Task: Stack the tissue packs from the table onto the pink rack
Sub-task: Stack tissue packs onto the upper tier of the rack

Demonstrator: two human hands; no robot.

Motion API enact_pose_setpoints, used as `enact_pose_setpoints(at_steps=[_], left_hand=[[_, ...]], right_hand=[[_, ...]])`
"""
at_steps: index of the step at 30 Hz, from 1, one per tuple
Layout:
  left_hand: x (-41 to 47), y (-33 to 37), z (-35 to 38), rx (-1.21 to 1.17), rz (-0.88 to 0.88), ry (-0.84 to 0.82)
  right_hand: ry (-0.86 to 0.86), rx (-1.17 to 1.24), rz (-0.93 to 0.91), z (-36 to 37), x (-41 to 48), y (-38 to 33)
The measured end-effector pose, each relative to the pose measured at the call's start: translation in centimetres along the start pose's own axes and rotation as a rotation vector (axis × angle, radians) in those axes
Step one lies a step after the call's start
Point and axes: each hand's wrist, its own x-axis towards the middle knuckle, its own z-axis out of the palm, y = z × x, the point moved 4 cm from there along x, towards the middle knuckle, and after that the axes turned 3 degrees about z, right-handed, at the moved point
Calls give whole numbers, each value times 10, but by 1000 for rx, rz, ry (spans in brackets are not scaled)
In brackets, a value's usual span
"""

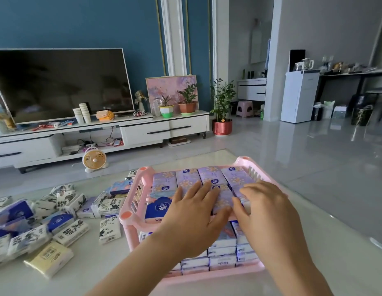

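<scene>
The left hand [192,212] lies flat with straight, slightly spread fingers pressing down on the purple tissue packs [188,178] that fill the top shelf of the pink rack [130,216]. The right hand [269,210] is just beside it on the same layer, its fingers laid across the top of a pack and its thumb against the pack's near edge; I cannot tell whether it grips the pack or only rests on it. The purple packs carry an orange flower print and a round dark-blue logo too small to read. At the shelf's near left corner sits a blue pack [159,207] with a "Vinda" logo on top and the letters "Vin" showing on its front. The lower shelf is packed with white-and-blue packs [222,261], one reading "Vinda" upside down. The rack stands on a pale glossy table [96,268]. To its left lie many loose packs [66,231], mostly white with black ink drawings and bold Chinese characters, plus a cream-yellow pack [49,258] nearest the table's front edge. Beyond the table, a small fan [94,160] stands on the floor below a dark television [61,84].
</scene>
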Motion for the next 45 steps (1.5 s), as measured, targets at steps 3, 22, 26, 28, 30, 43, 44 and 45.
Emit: enact_pose_setpoints(at_steps=[3, 22, 26, 28, 30, 43, 44, 45], left_hand=[[-2, 0, -2, -11, -5, 30], [94, -21, -14, -284, -181, -23], [97, -22, -3, -176, -130, -58], [97, -20, -2, -162, -86, -56], [96, -16, -3, -175, -29, -51], [99, -14, 2, -146, 23, -63], [99, -14, 2, -147, 18, -59], [100, -14, 2, -149, 12, -55]], right_hand=[[-32, -50, -35, 0, 1, 1], [-461, 173, -65, -14, 11, 24], [-515, 152, -128, -15, 16, 26], [-529, 148, -122, -14, 18, 27], [-576, 90, -117, -8, 19, 27], [-530, -253, -134, -15, 21, -8], [-494, -296, -184, -17, 21, -17], [-540, -381, -247, -12, 15, -25]])
